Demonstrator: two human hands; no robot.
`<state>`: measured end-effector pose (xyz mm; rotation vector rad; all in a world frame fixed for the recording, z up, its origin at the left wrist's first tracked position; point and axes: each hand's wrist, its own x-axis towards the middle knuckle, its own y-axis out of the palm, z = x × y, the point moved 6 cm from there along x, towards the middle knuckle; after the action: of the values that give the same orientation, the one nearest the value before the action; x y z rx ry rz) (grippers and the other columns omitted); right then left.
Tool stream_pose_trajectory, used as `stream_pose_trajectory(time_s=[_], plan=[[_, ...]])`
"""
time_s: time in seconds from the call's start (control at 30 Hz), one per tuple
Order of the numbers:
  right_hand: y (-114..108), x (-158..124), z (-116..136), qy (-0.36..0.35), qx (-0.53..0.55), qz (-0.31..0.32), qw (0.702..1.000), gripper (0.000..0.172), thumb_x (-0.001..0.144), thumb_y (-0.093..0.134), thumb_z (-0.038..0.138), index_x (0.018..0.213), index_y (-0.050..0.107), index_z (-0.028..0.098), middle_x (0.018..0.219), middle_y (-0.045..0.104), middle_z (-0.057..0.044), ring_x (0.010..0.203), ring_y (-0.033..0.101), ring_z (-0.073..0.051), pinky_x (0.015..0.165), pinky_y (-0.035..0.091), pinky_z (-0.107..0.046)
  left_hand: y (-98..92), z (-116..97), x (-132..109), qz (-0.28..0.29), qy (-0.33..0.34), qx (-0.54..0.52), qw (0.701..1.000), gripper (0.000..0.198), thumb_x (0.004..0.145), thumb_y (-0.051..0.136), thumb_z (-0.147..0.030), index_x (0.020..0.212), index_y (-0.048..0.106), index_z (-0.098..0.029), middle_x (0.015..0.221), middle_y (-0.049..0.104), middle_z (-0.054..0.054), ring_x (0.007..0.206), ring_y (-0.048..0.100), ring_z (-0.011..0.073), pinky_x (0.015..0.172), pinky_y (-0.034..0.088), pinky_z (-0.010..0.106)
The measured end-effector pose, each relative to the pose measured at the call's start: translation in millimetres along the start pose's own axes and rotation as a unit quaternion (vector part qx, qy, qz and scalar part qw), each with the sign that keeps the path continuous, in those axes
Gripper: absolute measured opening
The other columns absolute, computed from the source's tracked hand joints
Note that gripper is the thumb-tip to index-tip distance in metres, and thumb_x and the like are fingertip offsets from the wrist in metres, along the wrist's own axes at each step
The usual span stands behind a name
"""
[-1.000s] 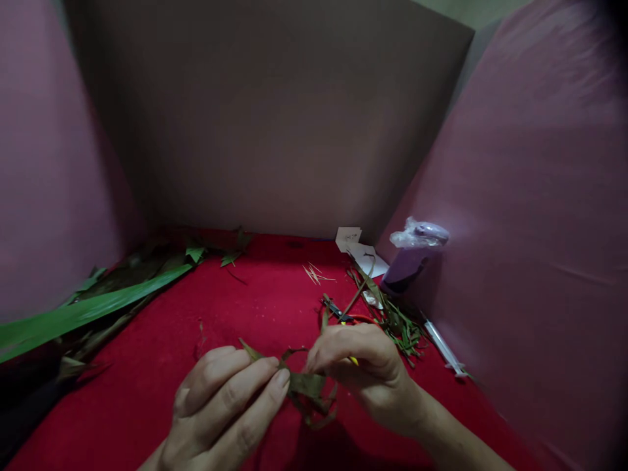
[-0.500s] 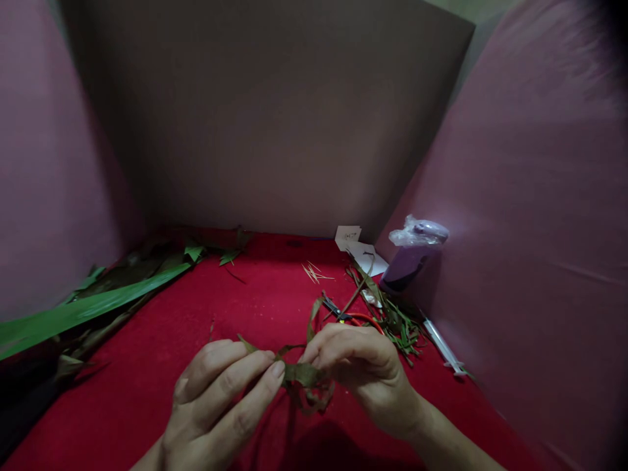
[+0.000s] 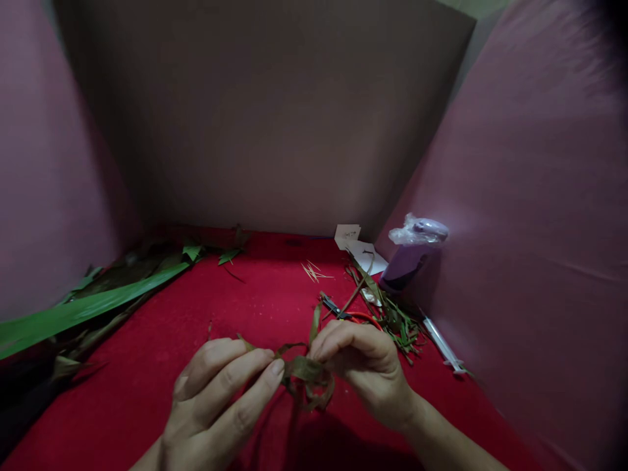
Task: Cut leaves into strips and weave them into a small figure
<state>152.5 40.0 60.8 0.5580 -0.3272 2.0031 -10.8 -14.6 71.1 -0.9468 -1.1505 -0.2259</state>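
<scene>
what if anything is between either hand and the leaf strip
Nothing visible: the left hand pinches the leaf strip, and the right hand appears to pinch its other side. The red-handled tool lies beyond the right hand, not between.

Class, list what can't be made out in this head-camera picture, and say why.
All in the head view:
Curled green-brown leaf strips: the pinched parts, hidden by the fingers of the left hand and right hand.
Red-handled, dark-headed tool: part of its handles, hidden behind the right hand.
Small white paper card: its writing, too small to read.
Long glossy green leaf: one end, cut off by the left edge.
</scene>
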Motion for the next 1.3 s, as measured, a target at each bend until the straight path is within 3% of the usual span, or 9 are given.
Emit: stream_pose_trajectory(time_s=[0.33, 0.57, 0.77, 1.0, 1.3], plan=[[1.7, -1.3, 11.4, -0.071, -0.089, -0.001, 0.994, 0.019, 0.082, 0.054, 0.009, 0.088, 0.069, 0.020, 0.089, 0.067, -0.007, 0.075, 0.064, -0.015, 0.065, 0.052, -0.026, 4.8, -0.8, -2.6, 0.027, 0.013, -0.017, 0.999, 0.029, 0.079, 0.052, 0.002, 0.098, 0.063, -0.017, 0.089, 0.070, 0.002, 0.090, 0.058, 0.0135, 0.083, 0.048, 0.028], [7.3, -3.3, 12.2, -0.096, -0.110, 0.003, 0.989, 0.023, 0.077, 0.056, 0.002, 0.087, 0.069, 0.018, 0.086, 0.067, -0.007, 0.076, 0.064, -0.014, 0.066, 0.053, -0.025, 5.3, -4.5, 8.6, -0.015, 0.003, -0.047, 0.999, 0.027, 0.081, 0.048, 0.002, 0.089, 0.064, -0.019, 0.081, 0.071, 0.000, 0.078, 0.060, 0.0110, 0.076, 0.049, 0.026], [10.2, -4.0, 12.3, -0.114, -0.117, 0.003, 0.987, 0.028, 0.078, 0.056, 0.003, 0.098, 0.068, 0.020, 0.085, 0.069, -0.007, 0.078, 0.065, -0.015, 0.067, 0.054, -0.025, 7.7, -2.1, 7.6, -0.020, -0.021, -0.062, 0.998, 0.024, 0.081, 0.050, 0.000, 0.090, 0.064, -0.017, 0.080, 0.070, 0.001, 0.077, 0.059, 0.0118, 0.071, 0.050, 0.025], [10.0, -4.8, 10.7, -0.107, -0.140, 0.020, 0.984, 0.025, 0.077, 0.055, 0.003, 0.093, 0.070, 0.016, 0.088, 0.067, -0.011, 0.077, 0.065, -0.016, 0.069, 0.053, -0.026, 7.6, -3.0, 8.1, -0.018, -0.012, -0.065, 0.998, 0.024, 0.080, 0.050, 0.001, 0.090, 0.065, -0.015, 0.080, 0.070, 0.002, 0.077, 0.059, 0.0137, 0.072, 0.049, 0.028], [10.9, -5.7, 13.3, -0.123, -0.179, -0.005, 0.976, 0.017, 0.086, 0.051, 0.016, 0.093, 0.066, 0.018, 0.088, 0.068, -0.010, 0.078, 0.065, -0.015, 0.068, 0.054, -0.027, 7.9, -4.8, 11.9, -0.026, -0.018, -0.086, 0.996, 0.023, 0.084, 0.049, -0.004, 0.089, 0.066, -0.019, 0.079, 0.071, 0.001, 0.076, 0.059, 0.0122, 0.071, 0.050, 0.026]])
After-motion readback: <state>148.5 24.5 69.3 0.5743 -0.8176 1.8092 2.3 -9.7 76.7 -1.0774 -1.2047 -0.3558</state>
